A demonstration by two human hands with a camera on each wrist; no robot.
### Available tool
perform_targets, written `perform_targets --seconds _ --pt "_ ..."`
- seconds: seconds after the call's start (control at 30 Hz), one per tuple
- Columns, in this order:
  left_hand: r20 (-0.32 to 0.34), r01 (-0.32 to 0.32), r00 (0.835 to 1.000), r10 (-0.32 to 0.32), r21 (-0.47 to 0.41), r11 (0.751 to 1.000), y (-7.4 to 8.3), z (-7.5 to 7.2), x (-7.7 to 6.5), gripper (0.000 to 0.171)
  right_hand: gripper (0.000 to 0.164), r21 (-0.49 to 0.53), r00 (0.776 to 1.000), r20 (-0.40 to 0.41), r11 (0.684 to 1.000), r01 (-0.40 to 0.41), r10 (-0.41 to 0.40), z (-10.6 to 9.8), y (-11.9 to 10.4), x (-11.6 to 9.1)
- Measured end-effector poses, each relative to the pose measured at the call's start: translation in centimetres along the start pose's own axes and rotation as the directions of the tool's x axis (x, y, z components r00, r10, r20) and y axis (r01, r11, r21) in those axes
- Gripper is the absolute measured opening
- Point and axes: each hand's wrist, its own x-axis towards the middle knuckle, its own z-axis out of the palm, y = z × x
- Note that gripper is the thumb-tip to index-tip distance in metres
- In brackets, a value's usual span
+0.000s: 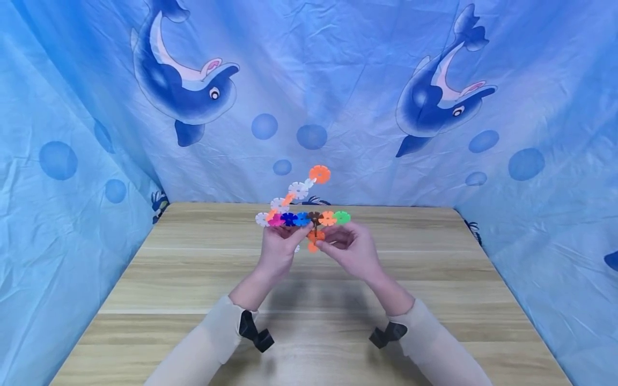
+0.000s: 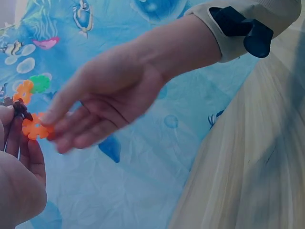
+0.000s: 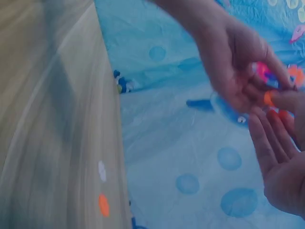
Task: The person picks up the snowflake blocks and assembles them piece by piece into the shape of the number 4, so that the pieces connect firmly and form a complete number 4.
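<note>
A construction of joined plastic snowflake discs (image 1: pixel 301 219) is held up in front of me. Its level row runs from white through pink, blues, brown and orange to a green disc (image 1: pixel 343 217). From the left end a slanting branch of white and orange discs rises to an orange disc (image 1: pixel 319 173). My left hand (image 1: pixel 280 249) grips the row from below, its thumb near the brown disc (image 1: pixel 315 218). With thumb and fingers, my right hand (image 1: pixel 357 249) pinches an orange disc (image 2: pixel 37 129) hanging under the brown one. Fingers partly hide the joint.
The wooden table (image 1: pixel 203 289) lies beneath both hands. A blue dolphin-print curtain (image 1: pixel 309 69) encloses its back and sides. A white disc (image 3: pixel 102 171) and an orange disc (image 3: pixel 104 205) show against the table in the right wrist view; whether they lie loose, I cannot tell.
</note>
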Motion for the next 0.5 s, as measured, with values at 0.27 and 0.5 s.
perform_targets --seconds 0.27,0.5 --pt "0.055 0.003 0.998 -0.003 0.009 1.0 0.6 -0.5 -0.4 0.051 0.038 -0.447 0.975 0.174 0.893 -0.045 0.136 0.2 4.4 2.2" --pt "0.106 -0.033 0.994 0.031 0.008 0.999 0.6 -0.3 -0.8 0.054 0.042 -0.685 0.922 0.318 0.725 0.064 0.22 1.7 8.4 4.0"
